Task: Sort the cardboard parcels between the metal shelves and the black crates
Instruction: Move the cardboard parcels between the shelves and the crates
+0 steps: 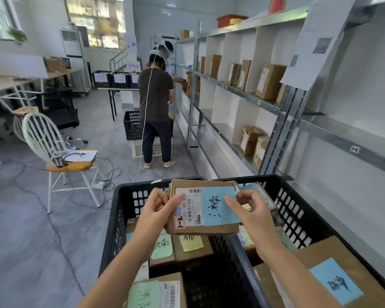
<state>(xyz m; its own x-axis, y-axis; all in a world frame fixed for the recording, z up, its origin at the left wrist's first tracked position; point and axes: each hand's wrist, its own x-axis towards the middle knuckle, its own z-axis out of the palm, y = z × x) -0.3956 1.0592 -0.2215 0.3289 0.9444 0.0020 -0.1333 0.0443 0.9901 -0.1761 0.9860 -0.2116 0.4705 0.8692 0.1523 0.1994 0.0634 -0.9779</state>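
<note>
Both hands hold one cardboard parcel (pixel 206 207) with a blue label above the black crate (pixel 116 221) at 6 o'clock. The left hand (pixel 158 207) pinches its 9 o'clock edge, and the right hand (pixel 251 212) pinches its 3 o'clock edge. The metal shelves (pixel 242 92) stand at 2 o'clock.

You have a left crate (pixel 120 218) and a right crate (pixel 298 210) before you, two in all, both black. One parcel (pixel 218 228) is held above them. Three table crates (pixel 101 79) (pixel 120 79) (pixel 133 80) line the far table (pixel 120 88). Two more are stacked: a black floor crate (pixel 132 125) on a white floor crate (pixel 136 148). The low shelf (pixel 226 130) carries two shelf parcels (pixel 250 140) (pixel 260 152). Two red tubs (pixel 230 20) (pixel 276 5) sit up top. One white chair (pixel 42 138).
</note>
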